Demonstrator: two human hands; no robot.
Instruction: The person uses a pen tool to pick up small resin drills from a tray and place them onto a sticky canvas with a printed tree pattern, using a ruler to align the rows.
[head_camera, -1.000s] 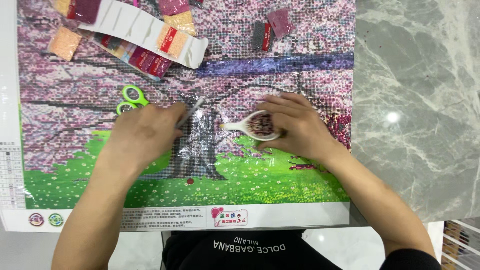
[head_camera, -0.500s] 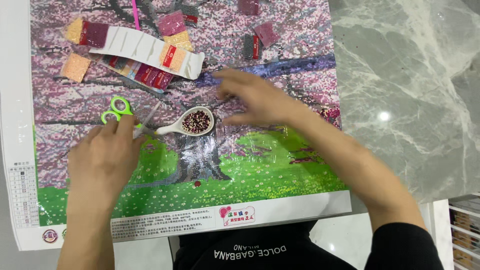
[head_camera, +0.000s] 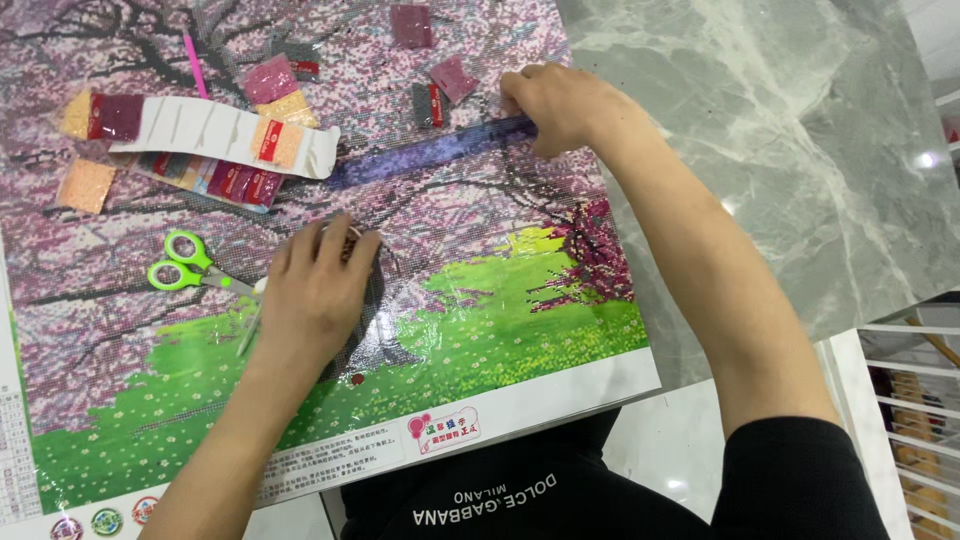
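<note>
Grey marbled stone forms the table (head_camera: 800, 150), glossy with light reflections. A diamond-painting canvas (head_camera: 500, 300) of pink blossom trees and green grass covers its left portion; its left and bottom edges run out of frame. Left hand (head_camera: 318, 290) lies palm-down at canvas centre, fingers loosely curled over a small tray, which is almost wholly hidden; whether it grips anything cannot be told. Right hand (head_camera: 560, 105), at 1 o'clock from it, presses closed fingers on the purple strip (head_camera: 430, 160). Green scissors (head_camera: 185, 262) lie at 9 o'clock, bead packets (head_camera: 270, 80) at 11. White railings (head_camera: 915, 400) show at 4 o'clock, cut off.
</note>
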